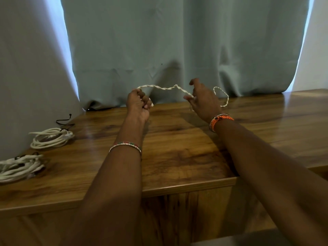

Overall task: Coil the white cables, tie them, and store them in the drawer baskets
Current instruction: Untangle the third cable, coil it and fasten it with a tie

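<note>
A white twisted cable hangs in the air between my two hands above the far part of the wooden table. My left hand is closed in a fist around one end of it. My right hand pinches the cable between its fingers, the other fingers spread, and a loose loop of the cable curls past it to the right. Two coiled white cables lie at the table's left: one farther back, one at the left edge of the view, each with a dark tie on it.
A loose dark tie lies behind the farther coil near the wall. A grey-green curtain hangs along the back of the table. The table's front edge runs just below my forearms.
</note>
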The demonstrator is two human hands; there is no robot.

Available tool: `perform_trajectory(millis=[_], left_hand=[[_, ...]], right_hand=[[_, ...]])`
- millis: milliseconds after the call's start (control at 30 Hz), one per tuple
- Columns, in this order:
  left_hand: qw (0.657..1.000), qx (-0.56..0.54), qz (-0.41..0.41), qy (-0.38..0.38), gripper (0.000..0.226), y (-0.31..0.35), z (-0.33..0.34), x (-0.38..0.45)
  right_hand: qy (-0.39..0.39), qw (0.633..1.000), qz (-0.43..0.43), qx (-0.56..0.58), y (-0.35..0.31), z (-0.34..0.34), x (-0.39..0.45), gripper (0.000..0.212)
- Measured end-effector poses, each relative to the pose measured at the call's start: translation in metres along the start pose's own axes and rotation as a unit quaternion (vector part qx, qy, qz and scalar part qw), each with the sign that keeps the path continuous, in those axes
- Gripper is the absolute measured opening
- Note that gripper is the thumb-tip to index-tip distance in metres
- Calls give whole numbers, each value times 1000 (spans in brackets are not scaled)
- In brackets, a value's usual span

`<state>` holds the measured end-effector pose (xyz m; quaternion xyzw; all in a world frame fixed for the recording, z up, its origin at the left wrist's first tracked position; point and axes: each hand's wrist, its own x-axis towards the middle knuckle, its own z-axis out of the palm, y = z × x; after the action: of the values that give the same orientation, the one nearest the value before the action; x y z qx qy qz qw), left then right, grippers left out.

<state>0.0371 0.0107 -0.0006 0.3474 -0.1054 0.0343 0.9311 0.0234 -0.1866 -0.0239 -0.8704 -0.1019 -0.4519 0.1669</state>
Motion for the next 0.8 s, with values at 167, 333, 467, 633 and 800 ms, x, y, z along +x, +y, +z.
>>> perform_trajectory(millis=[167, 333, 467, 633, 800], left_hand=[[995, 49, 19, 87, 36, -9, -7, 5], [986, 150, -3, 69, 34, -15, -7, 3], [983, 175, -46, -21, 33, -15, -2, -4], [959, 154, -162, -176, 30, -15, 2, -11], [950, 65, -196, -235, 35, -15, 9, -16]], right_hand=[[30, 987, -126, -94, -21, 1, 5, 28], [105, 986, -71, -106, -31, 1, 9, 12], [35, 979, -2, -200, -29, -11, 7, 16], [-60, 951, 28, -302, -29, -14, 4, 17], [-189, 940, -6, -285, -43, -7, 2, 26]])
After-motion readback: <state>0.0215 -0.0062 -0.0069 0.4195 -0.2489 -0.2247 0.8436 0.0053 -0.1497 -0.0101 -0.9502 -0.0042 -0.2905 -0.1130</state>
